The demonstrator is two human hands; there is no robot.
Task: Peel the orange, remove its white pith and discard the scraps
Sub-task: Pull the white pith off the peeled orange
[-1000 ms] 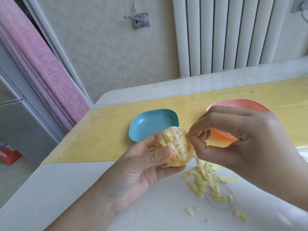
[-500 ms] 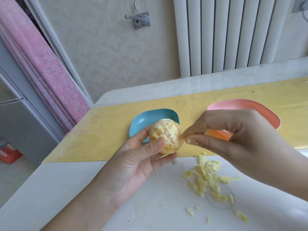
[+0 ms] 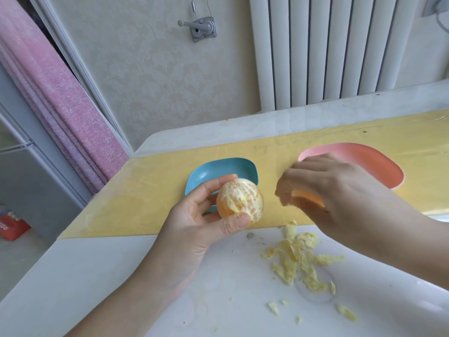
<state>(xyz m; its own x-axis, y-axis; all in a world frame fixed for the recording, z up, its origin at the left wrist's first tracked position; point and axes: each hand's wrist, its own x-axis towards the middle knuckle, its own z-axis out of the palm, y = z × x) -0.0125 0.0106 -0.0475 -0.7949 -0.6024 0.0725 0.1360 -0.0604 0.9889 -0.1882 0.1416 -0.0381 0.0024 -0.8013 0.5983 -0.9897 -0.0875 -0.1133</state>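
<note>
Orange (image 3: pixel 239 201) round, skin off, surface matt and lumpy, with pale yellow-white pith threads over the segments; held above the yellow mat (image 3: pixel 145 198), just in front of the blue dish (image 3: pixel 218 170). Left hand (image 3: pixel 194 227) grips it, thumb pressed on the near side, fingers curled round the far side. Right hand (image 3: pixel 340 190) is apart from the fruit, to its right, palm down over the near-left part of the pink dish (image 3: pixel 379 164); fingertips motion-blurred, so cannot tell whether they pinch anything. Orange-coloured patch under that palm: peel or dish wall, undetermined. Both dishes shallow, smooth, rounded-rectangle in outline. Mat is a glossy flat strip across the white table (image 3: pixel 97 276). Pith scraps (image 3: pixel 298 261) lie in a loose heap of ragged, fibrous, pale yellow shreds on the near-right table, with a few crumbs scattered nearer. Faint clear circular outline (image 3: pixel 315 291) partly under the heap. Far side: white ribbed radiator (image 3: pixel 340 49), embossed wallpaper (image 3: pixel 145 81), pink woven curtain (image 3: pixel 60 105) at left.
</note>
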